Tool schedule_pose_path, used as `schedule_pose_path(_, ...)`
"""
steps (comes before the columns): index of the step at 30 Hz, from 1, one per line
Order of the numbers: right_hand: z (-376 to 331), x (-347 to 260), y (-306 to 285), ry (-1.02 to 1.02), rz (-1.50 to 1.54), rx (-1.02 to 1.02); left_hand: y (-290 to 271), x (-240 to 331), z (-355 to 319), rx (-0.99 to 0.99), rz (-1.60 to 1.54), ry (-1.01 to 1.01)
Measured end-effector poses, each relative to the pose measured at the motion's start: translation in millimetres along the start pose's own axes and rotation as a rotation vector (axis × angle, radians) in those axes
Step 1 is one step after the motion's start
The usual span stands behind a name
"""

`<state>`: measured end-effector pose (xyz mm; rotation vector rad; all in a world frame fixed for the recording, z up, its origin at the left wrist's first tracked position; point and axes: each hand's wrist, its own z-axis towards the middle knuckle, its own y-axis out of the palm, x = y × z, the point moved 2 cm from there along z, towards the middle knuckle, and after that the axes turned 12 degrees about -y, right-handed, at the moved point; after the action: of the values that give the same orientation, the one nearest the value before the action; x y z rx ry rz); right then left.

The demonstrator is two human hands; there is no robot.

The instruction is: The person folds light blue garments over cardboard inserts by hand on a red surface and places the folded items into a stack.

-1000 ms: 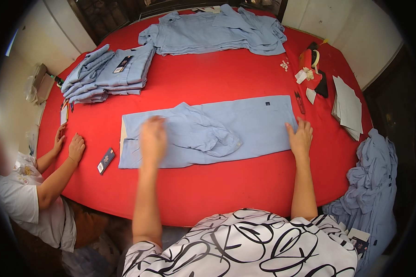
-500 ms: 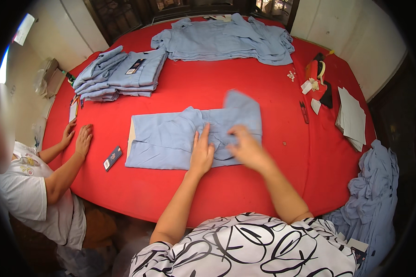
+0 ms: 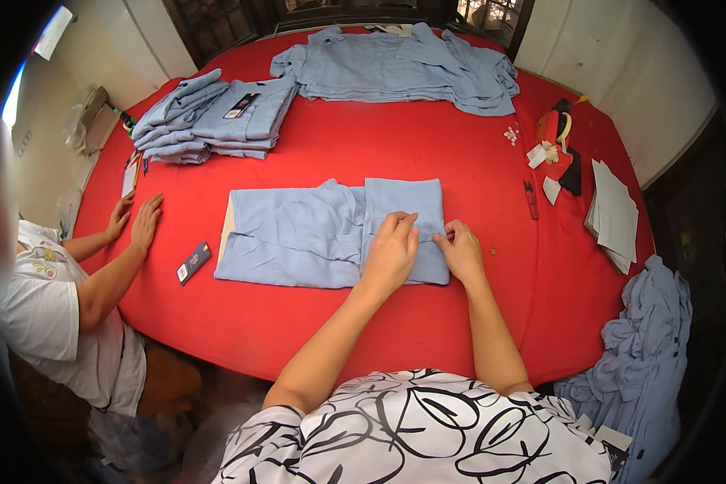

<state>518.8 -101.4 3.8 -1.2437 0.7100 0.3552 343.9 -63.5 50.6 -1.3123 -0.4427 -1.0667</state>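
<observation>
A light blue shirt (image 3: 290, 230) lies partly folded on the red-covered table in front of me, with a beige card (image 3: 228, 216) showing along its left edge. At its right end, a panel of the cloth is turned over toward the left. My left hand (image 3: 393, 248) rests palm down on that panel, its fingers stretched over the cloth. Beside it, my right hand (image 3: 463, 252) is at the folded right edge, thumb and fingertips pinching the fabric. A dark hang tag (image 3: 194, 263) lies on the table just left of the shirt.
Folded blue shirts (image 3: 234, 121) are stacked at the far left, and flat shirts (image 3: 379, 68) lie along the back. On the right are red snips (image 3: 531, 199), white sheets (image 3: 613, 214) and hanging blue garments (image 3: 641, 347). At left, a co-worker's hands (image 3: 141, 226) rest on the table.
The raised right end of the shirt has been laid down flat toward the left. My left hand has moved right onto it, and my right hand has shifted to its right edge.
</observation>
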Motion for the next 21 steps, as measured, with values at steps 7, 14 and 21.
schedule_pose_path(7, -2, 1, -19, -0.02, 0.557, -0.093, 4, -9, 16, -0.217, 0.089, -0.128)
schedule_pose_path(14, 5, 6, -8, -0.225, 0.604, -0.013, 32, 2, 81, -0.543, 0.3, 0.316)
schedule_pose_path(21, -25, -41, -37, -0.563, 0.217, 0.121, -14, 17, 96, -0.516, 0.3, 0.247)
